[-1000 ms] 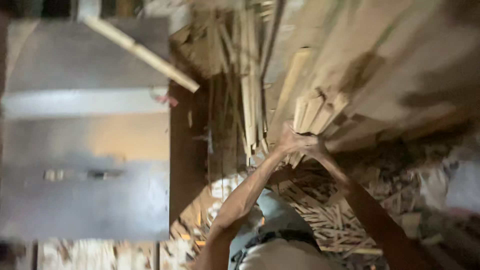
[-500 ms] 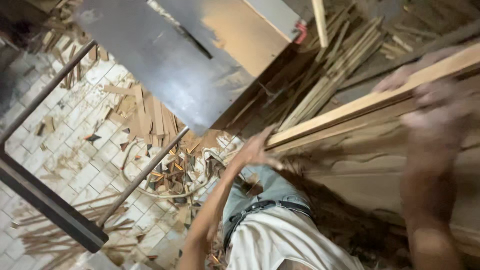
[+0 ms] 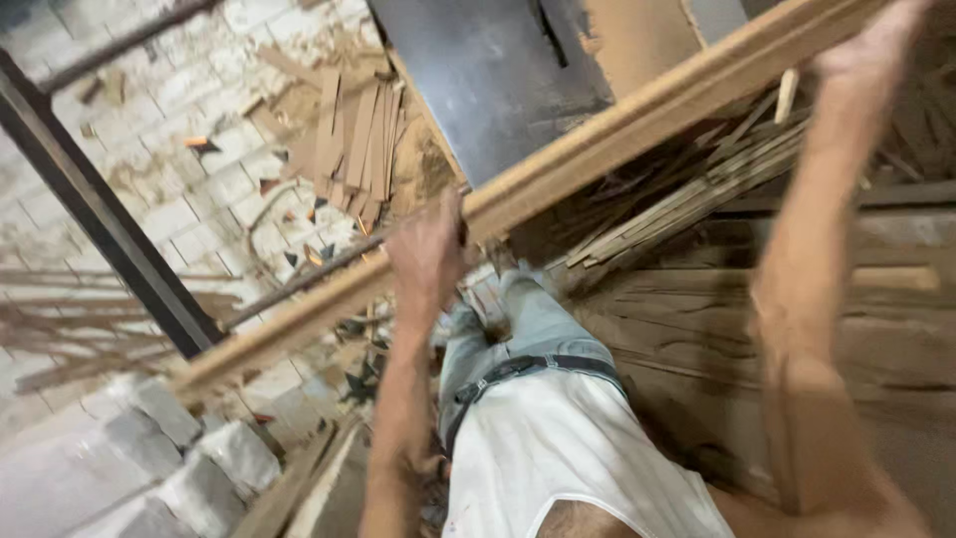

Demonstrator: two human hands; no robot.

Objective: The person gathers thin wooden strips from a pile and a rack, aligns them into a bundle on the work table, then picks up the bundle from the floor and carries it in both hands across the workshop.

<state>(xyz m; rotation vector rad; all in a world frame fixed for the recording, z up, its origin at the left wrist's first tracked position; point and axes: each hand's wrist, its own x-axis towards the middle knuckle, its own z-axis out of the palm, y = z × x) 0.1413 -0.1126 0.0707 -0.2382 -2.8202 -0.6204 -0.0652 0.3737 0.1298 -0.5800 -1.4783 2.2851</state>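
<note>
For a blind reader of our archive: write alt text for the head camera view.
Seen from above, a person's two bare hands, left hand and right hand, hold a long wooden plank slanting across the frame over a table saw. Thin wood strips and offcuts litter the tiled floor.

long wooden board [image 3: 597,159]: 1 | hands: 2 | table saw [image 3: 498,70]: 1

A long pale wooden plank [image 3: 597,159], slightly blurred, slants upward to the right.

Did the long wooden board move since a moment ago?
Yes. The long wooden board, held by the left hand and right hand, has swung out across the grey saw table.
</note>
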